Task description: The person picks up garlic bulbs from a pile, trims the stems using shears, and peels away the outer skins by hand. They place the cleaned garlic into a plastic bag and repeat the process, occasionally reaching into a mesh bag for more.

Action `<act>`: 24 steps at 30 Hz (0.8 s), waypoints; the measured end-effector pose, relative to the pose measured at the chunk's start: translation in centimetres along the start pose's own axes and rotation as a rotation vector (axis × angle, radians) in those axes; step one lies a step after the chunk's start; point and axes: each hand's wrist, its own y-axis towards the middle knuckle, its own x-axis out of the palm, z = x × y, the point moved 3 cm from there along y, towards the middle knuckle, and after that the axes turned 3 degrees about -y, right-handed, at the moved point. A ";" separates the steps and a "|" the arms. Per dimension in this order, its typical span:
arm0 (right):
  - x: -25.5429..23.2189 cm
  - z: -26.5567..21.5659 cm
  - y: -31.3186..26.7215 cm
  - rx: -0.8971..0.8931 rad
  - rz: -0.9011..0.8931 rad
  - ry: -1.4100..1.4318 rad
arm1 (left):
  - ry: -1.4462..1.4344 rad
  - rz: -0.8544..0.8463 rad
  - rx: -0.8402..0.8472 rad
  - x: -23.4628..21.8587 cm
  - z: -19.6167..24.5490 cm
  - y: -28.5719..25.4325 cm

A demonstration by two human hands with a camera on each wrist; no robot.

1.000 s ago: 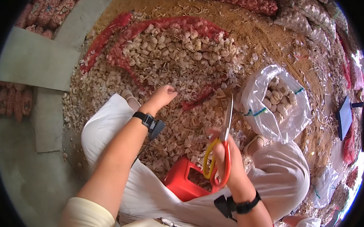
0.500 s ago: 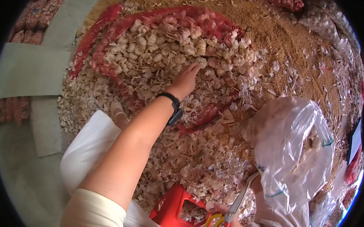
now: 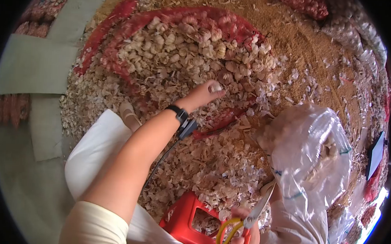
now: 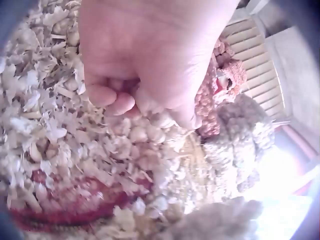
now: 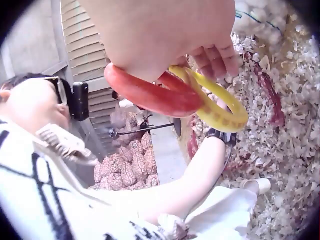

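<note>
In the head view my left hand is above the garlic heap with its fingers curled round a pale garlic bulb. The left wrist view shows the same hand from behind, the bulb mostly hidden by fingers and thumb. My right hand, low in the head view, grips scissors with one red and one yellow handle, blades pointing up and to the right. Up close in the right wrist view, the red handle lies against the palm. Loose garlic bulbs fill a torn red net sack beyond the left hand.
A clear plastic bag with garlic inside stands at the right, by my knee. Between my legs sits a red plastic stool. Papery skins cover the ground, and flat grey boards lie at the left.
My left hand reached forward to the bulbs, then drew back nearer with one in its fingers. The right hand, still holding the scissors, has gone lower in view; the head view has shifted.
</note>
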 end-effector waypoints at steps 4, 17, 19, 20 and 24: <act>-0.2 -0.1 -1.2 -0.107 0.041 -0.015 | -0.500 -0.222 0.102 -3.0 4.6 -8.1; 5.5 -2.3 -2.9 -0.228 -0.150 0.504 | -0.789 -0.335 0.165 -6.5 14.8 -35.3; 5.9 -1.9 -3.8 -0.249 -0.116 0.336 | -0.703 -0.202 0.297 -6.0 14.7 -37.6; 5.8 -1.9 -4.3 -0.247 -0.118 0.328 | -0.761 -0.213 0.312 -6.2 14.3 -38.3; 6.2 -3.0 -5.3 -0.153 -0.143 0.323 | -1.139 -0.199 0.272 -5.9 14.3 -39.3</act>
